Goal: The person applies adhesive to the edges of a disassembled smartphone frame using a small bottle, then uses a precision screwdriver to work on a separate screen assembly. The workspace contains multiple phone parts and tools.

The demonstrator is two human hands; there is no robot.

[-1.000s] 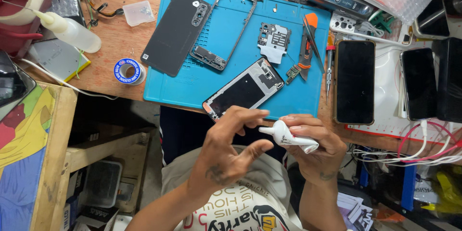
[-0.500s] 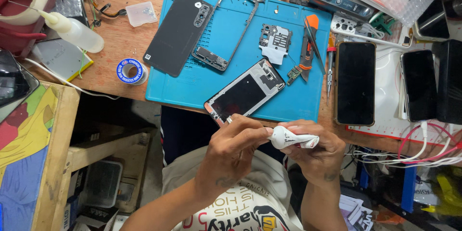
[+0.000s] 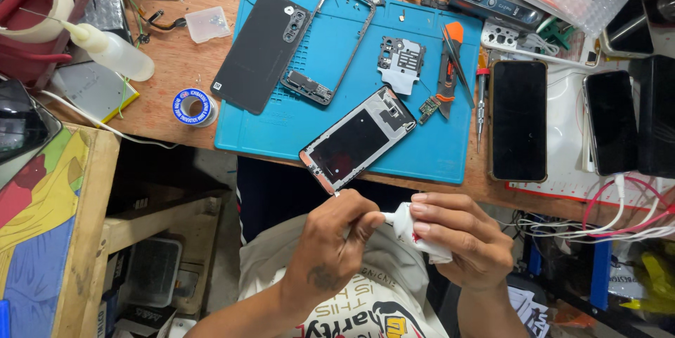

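Note:
Both hands are held together over my lap, just below the desk's front edge. My right hand (image 3: 460,239) is wrapped around a small white squeeze tube (image 3: 406,227) with red marks. My left hand (image 3: 337,239) pinches the tube's nozzle end, where a thin metal tip pokes up from the fingers; whether it is a cap or a pin I cannot tell. Directly above the hands, an opened phone body (image 3: 358,137) lies face-down and tilted on the blue work mat (image 3: 281,137), its lower corner overhanging the mat edge.
On the mat lie a black back cover (image 3: 259,49), a bare phone frame (image 3: 339,42), a shield plate (image 3: 401,64) and an orange-handled tool (image 3: 450,71). Two dark phones (image 3: 519,120) (image 3: 610,123) lie to the right. A solder spool (image 3: 191,107) and squeeze bottle (image 3: 112,53) sit left.
My left hand, fingers spread a second ago, has closed onto the tube's nozzle end. The right hand has kept holding the tube in nearly the same place.

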